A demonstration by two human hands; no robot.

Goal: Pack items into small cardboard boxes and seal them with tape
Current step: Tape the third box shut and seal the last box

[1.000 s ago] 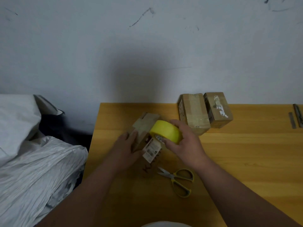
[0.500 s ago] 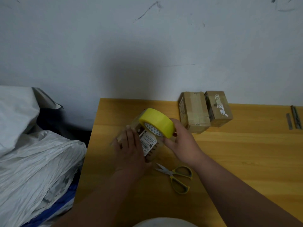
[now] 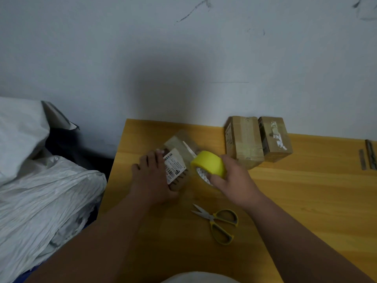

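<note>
— Left hand [image 3: 152,180]?
— Laid flat over the near left side of a small cardboard box [image 3: 179,160], fingers straight and pressing, thumb tucked under the near edge. Grip not curled round anything.

— Right hand [image 3: 234,180]?
— Grip clamped on a yellow tape roll [image 3: 210,164], thumb on the white core face, fingers over the far side. Roll tilted, touching the box at its 3 o'clock side.

— Where on the worktop [image 3: 306,201]?
— Box toward the far left corner, tipped, white shipping label [image 3: 174,166] facing up, a strip of clear tape across the top. Whether fully closed: cannot tell, blurred.

— Around it?
— Yellow-handled scissors [image 3: 218,221] at 5 o'clock from the box, lying flat, blades pointing left, near but apart from both hands. Two sealed boxes [image 3: 244,139] at 2 o'clock, side by side and touching, against the wall; nearer one just behind the right hand's knuckles. Thin metal strips [image 3: 369,156] at the far right edge, well apart.

— Off the worktop?
— Crumpled white bags [image 3: 40,190] at 9 o'clock, piled beside the left edge.

— In the way?
— Left hand hiding the box's near left face; tape roll covering its right side.
</note>
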